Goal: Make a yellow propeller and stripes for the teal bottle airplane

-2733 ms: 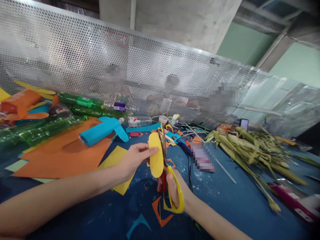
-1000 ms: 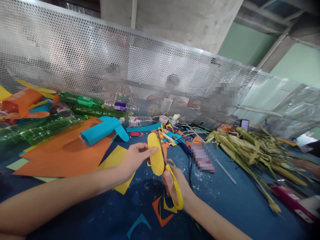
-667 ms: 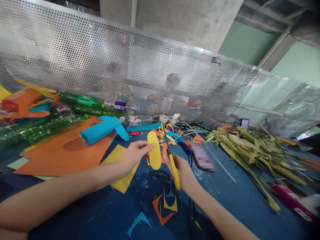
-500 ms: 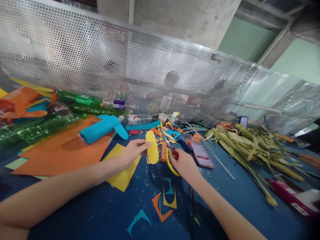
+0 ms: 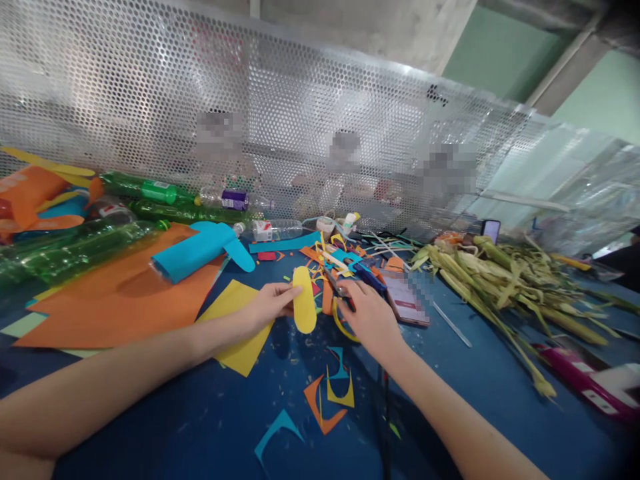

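My left hand [image 5: 276,301] pinches a yellow strip of paper with rounded ends [image 5: 305,301] between thumb and fingers. To its right, my right hand [image 5: 367,317] is closed over a pair of scissors [image 5: 345,328] around the pivot. The yellow handle loop shows below my fingers, while the blades point away among paper scraps and are partly hidden. A yellow paper sheet [image 5: 239,347] lies under my left wrist. Blue, orange and yellow offcuts [image 5: 325,412] are scattered on the blue table [image 5: 210,427] in front of me.
On the left, a bottle wrapped in blue paper [image 5: 193,253] rests on orange sheets [image 5: 120,307], with green plastic bottles [image 5: 90,250] behind. A phone [image 5: 407,300] lies beyond my right hand. Corn husks [image 5: 480,293] cover the right. A perforated metal screen [image 5: 300,107] borders the back.
My right hand has shifted forward along the scissors, from the handles to the pivot area. The yellow paper piece stays in my left hand, slightly lower. The view has moved a little.
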